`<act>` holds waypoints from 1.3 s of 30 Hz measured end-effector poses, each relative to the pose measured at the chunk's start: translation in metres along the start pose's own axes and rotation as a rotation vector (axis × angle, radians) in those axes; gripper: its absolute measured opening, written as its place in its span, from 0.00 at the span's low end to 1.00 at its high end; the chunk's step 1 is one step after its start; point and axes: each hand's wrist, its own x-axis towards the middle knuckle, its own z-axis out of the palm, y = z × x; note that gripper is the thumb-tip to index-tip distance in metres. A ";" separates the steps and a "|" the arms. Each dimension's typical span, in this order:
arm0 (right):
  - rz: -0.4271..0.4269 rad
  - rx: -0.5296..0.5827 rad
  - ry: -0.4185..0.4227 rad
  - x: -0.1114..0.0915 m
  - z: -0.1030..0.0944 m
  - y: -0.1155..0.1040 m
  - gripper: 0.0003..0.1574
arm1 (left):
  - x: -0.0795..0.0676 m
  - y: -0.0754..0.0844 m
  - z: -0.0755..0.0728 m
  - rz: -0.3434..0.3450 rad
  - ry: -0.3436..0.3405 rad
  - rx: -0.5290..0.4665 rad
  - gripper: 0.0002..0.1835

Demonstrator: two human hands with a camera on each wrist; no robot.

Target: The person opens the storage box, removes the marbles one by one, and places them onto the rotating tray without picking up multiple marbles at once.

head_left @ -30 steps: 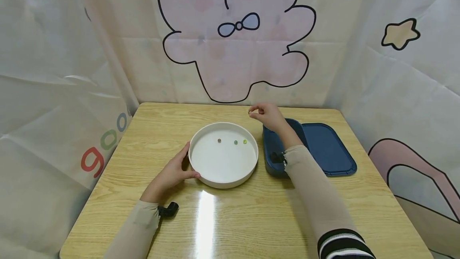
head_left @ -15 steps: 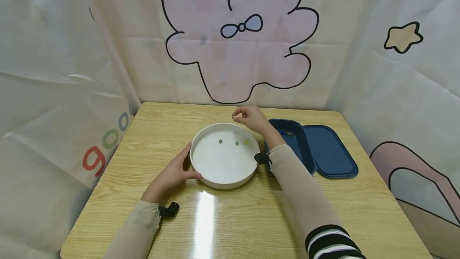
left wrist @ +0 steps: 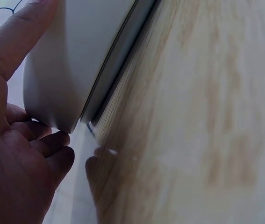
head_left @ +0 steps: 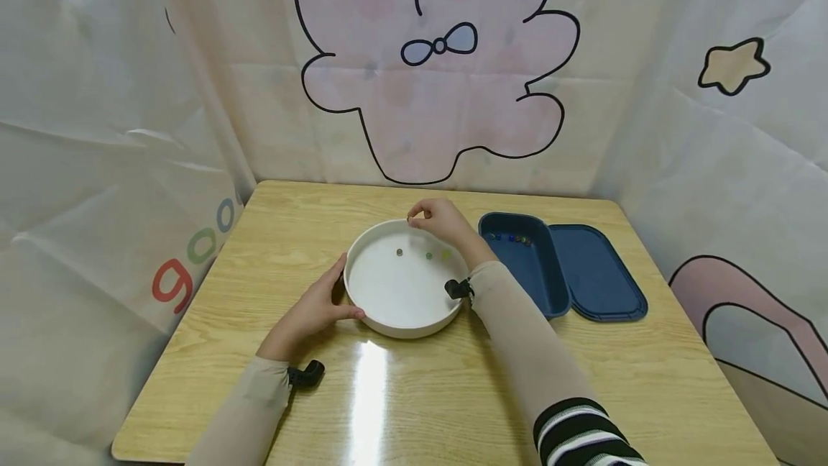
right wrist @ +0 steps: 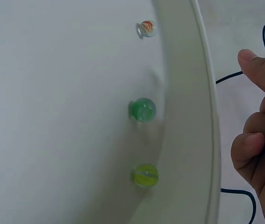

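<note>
A round white tray (head_left: 401, 293) with a raised rim sits on the table. My left hand (head_left: 315, 308) grips its left side, thumb at the front and fingers round the wall; the left wrist view shows the fingertips against the outer wall. Three glass marbles lie inside near the far wall: one with orange swirls (right wrist: 147, 28), a green one (right wrist: 144, 110) and a yellow one (right wrist: 146, 176). Over the far rim, my right hand (head_left: 445, 225) pinches a small marble (head_left: 409, 219) between thumb and finger, mostly covered by the fingertips. The right wrist view does not show that marble.
Right of the tray stands a dark blue box (head_left: 537, 279) with several marbles (head_left: 519, 239) along its far end. Its blue lid (head_left: 598, 272) lies flat beside it. A printed curtain (head_left: 414, 128) hangs behind the wooden table (head_left: 291, 229).
My right hand has moved left from above the blue box to the tray's far rim and come lower, still pinching the marble. The left hand keeps its grip on the tray.
</note>
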 end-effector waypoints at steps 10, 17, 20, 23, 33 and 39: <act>0.037 -0.026 0.008 0.005 0.010 0.002 0.13 | 0.002 -0.002 -0.001 0.015 0.003 -0.003 0.71; 0.016 -0.054 0.021 0.003 0.004 -0.004 0.16 | 0.003 0.001 -0.001 -0.003 0.005 0.021 0.71; 0.010 -0.068 0.026 0.001 0.000 -0.006 0.16 | 0.003 0.001 -0.001 -0.002 0.008 0.033 0.72; 0.003 -0.061 0.032 -0.001 -0.005 -0.007 0.17 | 0.001 0.002 -0.001 -0.001 0.008 0.045 0.72; -0.035 -0.045 0.098 -0.020 -0.039 0.004 0.19 | 0.001 -0.001 0.001 0.006 0.001 0.009 0.72; 0.008 -0.017 0.138 -0.034 -0.057 0.017 0.17 | 0.000 -0.001 0.001 0.026 0.005 -0.008 0.71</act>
